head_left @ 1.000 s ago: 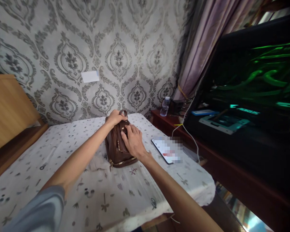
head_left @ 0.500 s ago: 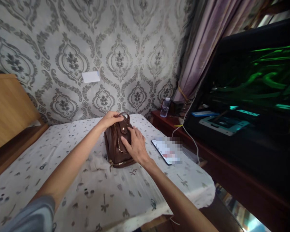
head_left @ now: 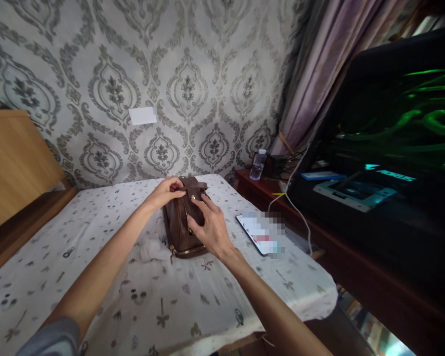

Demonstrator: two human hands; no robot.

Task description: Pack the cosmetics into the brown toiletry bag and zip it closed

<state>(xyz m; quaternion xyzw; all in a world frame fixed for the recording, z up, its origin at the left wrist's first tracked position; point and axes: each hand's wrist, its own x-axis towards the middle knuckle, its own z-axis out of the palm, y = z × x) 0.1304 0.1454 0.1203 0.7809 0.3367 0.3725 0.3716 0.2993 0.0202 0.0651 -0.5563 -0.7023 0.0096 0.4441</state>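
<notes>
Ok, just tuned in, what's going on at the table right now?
A person is working on a small brown bag standing on the patterned tablecloth. The left hand pinches the strap at the bag's top, while the right hand rests on its side with fingers by the clasp. A phone lies to the right of the bag, apart from it.

A white cloth printed with small dark motifs covers the table, and a phone lies face up on it near the right edge, a white cable running just beside it. Behind stands a wall with grey damask wallpaper bearing a small white card. To the right, a water bottle stands on a dark red shelf below a mauve curtain, beside a black box with green lettering
</notes>
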